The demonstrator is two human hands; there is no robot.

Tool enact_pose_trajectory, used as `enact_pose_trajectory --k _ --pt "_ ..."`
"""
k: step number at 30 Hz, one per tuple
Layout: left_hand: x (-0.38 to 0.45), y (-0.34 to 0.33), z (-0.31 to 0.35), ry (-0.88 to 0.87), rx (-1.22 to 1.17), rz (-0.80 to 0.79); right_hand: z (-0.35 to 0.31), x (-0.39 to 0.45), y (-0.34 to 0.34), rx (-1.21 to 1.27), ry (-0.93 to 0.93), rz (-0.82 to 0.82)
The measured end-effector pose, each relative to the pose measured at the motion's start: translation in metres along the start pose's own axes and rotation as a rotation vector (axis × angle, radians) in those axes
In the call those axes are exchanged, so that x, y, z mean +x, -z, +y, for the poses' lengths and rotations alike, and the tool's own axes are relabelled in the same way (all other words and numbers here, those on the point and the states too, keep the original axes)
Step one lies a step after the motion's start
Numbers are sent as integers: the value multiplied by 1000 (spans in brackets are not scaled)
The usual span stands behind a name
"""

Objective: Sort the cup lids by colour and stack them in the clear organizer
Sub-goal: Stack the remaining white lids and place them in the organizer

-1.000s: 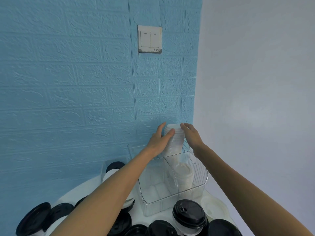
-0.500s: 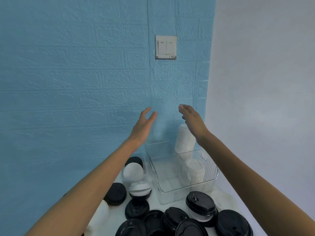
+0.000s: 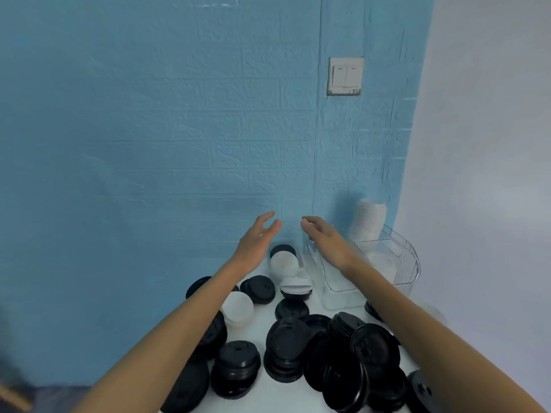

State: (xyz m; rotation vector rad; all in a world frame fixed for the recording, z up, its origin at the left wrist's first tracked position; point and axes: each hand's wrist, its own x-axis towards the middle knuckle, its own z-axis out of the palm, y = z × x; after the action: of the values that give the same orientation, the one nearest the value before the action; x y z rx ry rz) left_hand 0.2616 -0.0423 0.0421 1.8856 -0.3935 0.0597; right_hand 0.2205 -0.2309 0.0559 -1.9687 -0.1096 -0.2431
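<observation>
Head view: left hand (image 3: 255, 244) and right hand (image 3: 326, 239) hover spread, holding nothing. White stack (image 3: 368, 220) stands in organizer (image 3: 401, 265); black lids (image 3: 343, 362) remain loose on table (image 3: 262, 323). Advise gathering aligned black lids two-handed.

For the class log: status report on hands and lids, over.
Left hand and right hand open, empty. White lid stack in clear organizer. Black lids loose on table.

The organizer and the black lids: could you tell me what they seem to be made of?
The organizer looks like clear, glossy rigid plastic: the white lid stack shows through its walls. The black lids seem thin moulded plastic with a slight sheen.
</observation>
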Motion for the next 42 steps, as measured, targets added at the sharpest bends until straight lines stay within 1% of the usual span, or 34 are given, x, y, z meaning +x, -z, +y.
enact_pose_trajectory --k 6,8,10,12,14,15,18,22,24,29,34,39,42 --pt "-45 21 -37 84 61 -9 17 -32 -38 -67 -39 -136" --pt "-54 23 -47 88 100 -10 21 -37 -47 -107 -49 -172" --pt "-60 27 -59 68 210 -12 25 -37 -56 -160 -47 -200" --pt "-62 33 -71 49 409 -25 29 -35 -62 -260 -21 -232" --pt "-62 40 -81 74 590 -85 34 -31 -65 -383 -3 -252" --pt "-63 44 -83 106 638 -137 36 -28 -66 -447 -1 -254" --pt "-64 49 -89 187 701 -266 45 -17 -69 -622 -17 -268" --pt "-63 47 -95 203 752 -327 59 -6 -72 -771 -81 -290" --pt "-63 46 -98 195 784 -337 62 -2 -73 -816 -83 -281" --pt "-61 44 -104 144 780 -321 65 4 -76 -818 -111 -248" --pt "-62 40 -103 109 751 -304 69 1 -78 -817 -68 -196" --pt "-64 40 -103 133 699 -277 66 -7 -75 -686 -44 -123" --pt "-66 39 -101 136 692 -276 64 -10 -71 -599 -67 -134"
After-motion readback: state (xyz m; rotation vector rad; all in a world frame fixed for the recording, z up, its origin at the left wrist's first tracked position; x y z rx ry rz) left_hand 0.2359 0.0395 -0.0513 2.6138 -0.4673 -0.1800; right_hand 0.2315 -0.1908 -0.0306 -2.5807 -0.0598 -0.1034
